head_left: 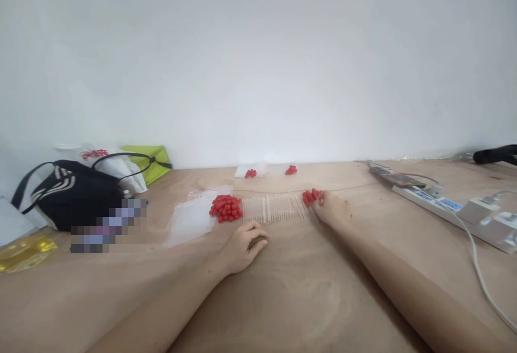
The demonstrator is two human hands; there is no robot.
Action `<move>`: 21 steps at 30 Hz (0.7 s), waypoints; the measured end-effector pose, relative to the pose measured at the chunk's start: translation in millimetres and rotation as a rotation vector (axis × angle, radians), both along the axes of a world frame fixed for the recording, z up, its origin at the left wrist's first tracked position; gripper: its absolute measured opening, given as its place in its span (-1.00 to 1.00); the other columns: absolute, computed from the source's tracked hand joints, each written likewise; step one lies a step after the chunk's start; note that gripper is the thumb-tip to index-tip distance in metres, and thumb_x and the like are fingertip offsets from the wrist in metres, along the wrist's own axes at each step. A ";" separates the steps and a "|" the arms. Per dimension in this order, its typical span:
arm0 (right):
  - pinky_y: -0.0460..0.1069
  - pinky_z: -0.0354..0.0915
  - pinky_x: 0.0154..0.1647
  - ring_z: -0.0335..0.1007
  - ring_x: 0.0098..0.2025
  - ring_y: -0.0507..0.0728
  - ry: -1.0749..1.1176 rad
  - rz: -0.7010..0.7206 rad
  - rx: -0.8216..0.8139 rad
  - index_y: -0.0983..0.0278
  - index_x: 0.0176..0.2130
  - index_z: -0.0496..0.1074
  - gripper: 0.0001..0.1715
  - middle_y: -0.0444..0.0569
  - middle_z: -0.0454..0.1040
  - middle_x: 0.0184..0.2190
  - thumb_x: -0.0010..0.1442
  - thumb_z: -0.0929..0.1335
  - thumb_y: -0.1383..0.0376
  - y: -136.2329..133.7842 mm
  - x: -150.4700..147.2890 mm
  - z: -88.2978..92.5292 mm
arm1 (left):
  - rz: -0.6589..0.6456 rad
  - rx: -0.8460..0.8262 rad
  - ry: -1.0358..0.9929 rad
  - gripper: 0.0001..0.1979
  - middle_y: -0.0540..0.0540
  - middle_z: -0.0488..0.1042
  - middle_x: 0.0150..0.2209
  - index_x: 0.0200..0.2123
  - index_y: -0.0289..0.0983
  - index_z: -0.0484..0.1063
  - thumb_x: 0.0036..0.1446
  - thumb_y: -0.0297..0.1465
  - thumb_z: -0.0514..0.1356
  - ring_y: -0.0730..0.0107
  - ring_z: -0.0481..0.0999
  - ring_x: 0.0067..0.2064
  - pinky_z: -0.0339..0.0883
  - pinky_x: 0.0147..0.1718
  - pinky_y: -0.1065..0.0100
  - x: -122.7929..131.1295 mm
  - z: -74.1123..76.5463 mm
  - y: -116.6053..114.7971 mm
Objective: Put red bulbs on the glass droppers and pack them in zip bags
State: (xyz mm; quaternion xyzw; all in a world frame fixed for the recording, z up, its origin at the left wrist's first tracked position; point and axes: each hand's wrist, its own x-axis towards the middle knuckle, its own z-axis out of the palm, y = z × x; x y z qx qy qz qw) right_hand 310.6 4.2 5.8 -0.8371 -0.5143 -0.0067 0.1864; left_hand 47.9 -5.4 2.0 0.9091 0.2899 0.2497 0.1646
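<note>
1. Head view: from where I stand, the work spreads across the middle of a light-brown, wood-coloured table [291,299], just beyond two bare hands.

2. The right hand [335,207] reaches to the right end of the layout, its fingertips at a small cluster of glossy red, rounded pieces [310,196]. I cannot tell whether that grip is clamped on a piece or only touching; the fingers hide the contact.

3. The left hand [238,250] lies low on the near side of a row of thin, straight, clear-looking rods [266,208]. Its thumb and forefinger stand apart, and I see nothing held in that grip.

4. The rods lie side by side, those toward the right end slanting and more loosely spaced. At the row's left end sits a bigger heap of red, round-ended pieces [226,209], next to flat, see-through plastic bags [189,223].

5. Farther back, near the wall, lie a left-hand bunch of small red pieces [250,173] and a right-hand bunch of small red pieces [291,170].

6. The step in hand looks to me like picking or arranging pieces at the right-hand cluster.

7. The next move seems to call for a light fingertip pinch on one piece, clear of the slanting rods beside it, which could roll if brushed.
</note>
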 end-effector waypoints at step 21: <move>0.13 0.00 -0.19 0.37 -0.35 0.20 -0.179 0.165 -0.110 0.33 -0.48 0.43 -0.62 0.13 0.48 -0.45 0.10 0.14 0.24 -17.3 -20.4 4.6 | 0.002 0.008 0.022 -0.84 -0.08 0.37 -0.31 -0.26 -0.26 0.39 0.09 -0.45 0.05 0.37 0.37 -0.29 0.26 -0.28 0.36 -0.3 0.1 1.4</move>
